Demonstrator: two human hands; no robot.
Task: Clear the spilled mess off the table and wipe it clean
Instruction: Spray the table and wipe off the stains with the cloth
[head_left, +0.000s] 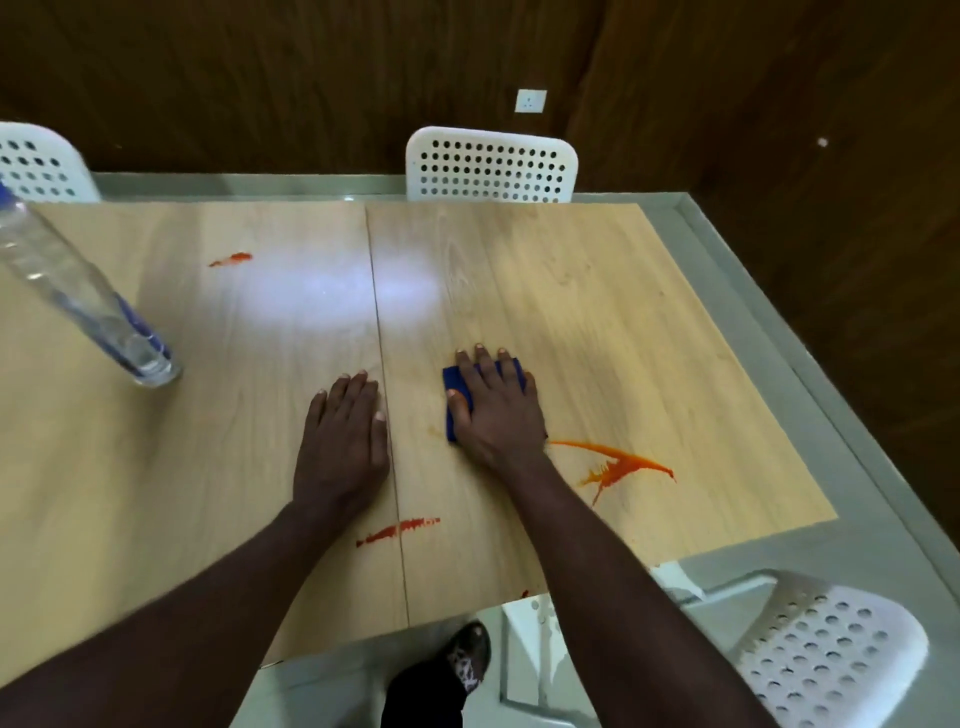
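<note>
My right hand (496, 410) lies flat with straight fingers pressing a folded blue cloth (456, 387) onto the light wooden table (545, 291), right of its centre seam. My left hand (343, 441) rests palm down on the tabletop just left of the seam, holding nothing. An orange-red sauce splatter (618, 467) lies to the right of my right wrist. A red streak (397, 531) crosses the seam between my forearms. A small red smear (232, 259) sits far left. A faint orange trace (434, 430) shows by the cloth's left edge.
A clear plastic bottle (78, 296) stands at the table's left. White perforated chairs stand at the far side (491, 166), the far left (36, 163) and the near right (826, 649). My foot (467, 654) shows on the grey floor below the table's near edge.
</note>
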